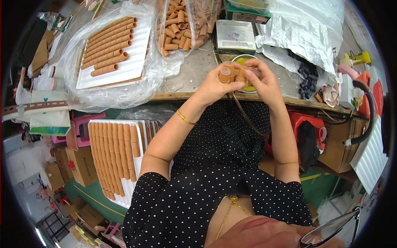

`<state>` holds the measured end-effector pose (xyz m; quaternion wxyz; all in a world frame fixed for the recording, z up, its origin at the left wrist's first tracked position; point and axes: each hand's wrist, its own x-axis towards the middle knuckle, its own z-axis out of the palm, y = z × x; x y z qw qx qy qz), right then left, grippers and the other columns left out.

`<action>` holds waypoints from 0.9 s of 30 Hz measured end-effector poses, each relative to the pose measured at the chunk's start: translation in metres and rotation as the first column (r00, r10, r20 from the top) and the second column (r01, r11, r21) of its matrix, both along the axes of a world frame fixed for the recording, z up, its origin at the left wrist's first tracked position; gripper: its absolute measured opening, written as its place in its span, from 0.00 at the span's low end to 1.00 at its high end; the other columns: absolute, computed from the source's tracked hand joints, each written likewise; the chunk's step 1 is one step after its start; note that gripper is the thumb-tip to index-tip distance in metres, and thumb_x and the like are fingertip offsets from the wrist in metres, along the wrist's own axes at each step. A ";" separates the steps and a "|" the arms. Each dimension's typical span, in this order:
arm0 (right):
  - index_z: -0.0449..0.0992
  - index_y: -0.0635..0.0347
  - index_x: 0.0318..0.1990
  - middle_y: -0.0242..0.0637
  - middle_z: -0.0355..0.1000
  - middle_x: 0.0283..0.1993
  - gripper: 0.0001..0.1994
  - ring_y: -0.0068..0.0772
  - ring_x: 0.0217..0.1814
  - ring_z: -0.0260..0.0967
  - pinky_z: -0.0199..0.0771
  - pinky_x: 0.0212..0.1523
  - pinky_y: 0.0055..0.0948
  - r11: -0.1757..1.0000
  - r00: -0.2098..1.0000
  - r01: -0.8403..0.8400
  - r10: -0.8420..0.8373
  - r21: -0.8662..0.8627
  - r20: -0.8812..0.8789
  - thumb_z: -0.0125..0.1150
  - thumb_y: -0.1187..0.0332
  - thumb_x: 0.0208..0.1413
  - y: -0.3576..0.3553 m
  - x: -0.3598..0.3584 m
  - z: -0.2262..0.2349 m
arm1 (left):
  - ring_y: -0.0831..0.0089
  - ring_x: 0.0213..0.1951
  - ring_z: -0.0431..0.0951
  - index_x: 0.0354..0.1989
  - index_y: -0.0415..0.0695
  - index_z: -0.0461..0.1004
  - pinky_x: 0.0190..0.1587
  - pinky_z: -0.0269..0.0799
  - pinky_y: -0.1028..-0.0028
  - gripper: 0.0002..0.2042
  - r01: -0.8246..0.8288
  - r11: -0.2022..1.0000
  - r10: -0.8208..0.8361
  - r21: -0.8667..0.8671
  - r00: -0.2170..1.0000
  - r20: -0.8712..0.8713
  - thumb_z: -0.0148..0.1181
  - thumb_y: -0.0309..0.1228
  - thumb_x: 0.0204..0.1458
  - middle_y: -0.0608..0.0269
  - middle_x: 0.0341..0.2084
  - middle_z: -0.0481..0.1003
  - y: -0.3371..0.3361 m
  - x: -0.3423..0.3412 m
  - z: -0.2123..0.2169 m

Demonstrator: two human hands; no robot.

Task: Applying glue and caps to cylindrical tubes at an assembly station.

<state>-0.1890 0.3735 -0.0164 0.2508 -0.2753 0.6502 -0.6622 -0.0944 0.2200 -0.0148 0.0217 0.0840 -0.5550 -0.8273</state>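
Tubes [226, 72] bunched between left hand [215, 84] and right hand [261, 80] grip.

Matt, cardboard-like orange tubes [230, 72] are held above a worn grey worktop [194, 70] with a wooden edge. Ribbed white trays [132, 62], probably plastic, are wrapped in glossy clear film [78, 41]. A polished metal bangle [185, 118] is worn.
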 end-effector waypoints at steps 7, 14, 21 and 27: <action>0.72 0.60 0.45 0.28 0.69 0.38 0.12 0.17 0.34 0.64 0.66 0.31 0.17 0.834 0.846 0.496 -0.403 0.242 -0.349 0.54 0.63 0.58 0.073 -0.049 -0.056 | 0.76 0.38 0.74 0.45 0.39 0.68 0.43 0.71 0.74 0.20 -0.091 0.995 0.089 -0.051 0.995 -0.046 0.67 0.24 0.42 0.63 0.35 0.73 0.002 0.028 -0.002; 0.71 0.63 0.45 0.30 0.68 0.32 0.17 0.17 0.28 0.60 0.63 0.30 0.17 0.828 0.866 0.458 -0.334 0.322 -0.373 0.56 0.57 0.57 0.103 -0.079 -0.107 | 0.78 0.38 0.73 0.39 0.39 0.71 0.43 0.71 0.75 0.15 -0.474 0.727 0.493 -0.497 0.864 -0.103 0.66 0.26 0.42 0.64 0.37 0.75 -0.049 0.140 0.028; 0.72 0.66 0.44 0.35 0.71 0.38 0.19 0.22 0.35 0.65 0.65 0.34 0.19 0.834 0.877 0.434 -0.303 0.341 -0.373 0.57 0.57 0.56 0.098 -0.076 -0.093 | 0.71 0.34 0.75 0.37 0.43 0.71 0.40 0.71 0.75 0.11 -0.141 -0.333 0.863 -0.932 0.353 -0.362 0.62 0.27 0.44 0.60 0.34 0.76 -0.079 0.385 0.059; 0.73 0.66 0.43 0.37 0.72 0.36 0.18 0.24 0.34 0.67 0.68 0.33 0.21 0.822 0.865 0.428 -0.253 0.376 -0.433 0.56 0.57 0.56 0.092 -0.069 -0.083 | 0.54 0.39 0.73 0.37 0.44 0.71 0.43 0.68 0.63 0.08 0.349 -0.225 0.958 -0.910 -0.091 -0.272 0.55 0.29 0.49 0.53 0.34 0.74 -0.018 0.566 0.041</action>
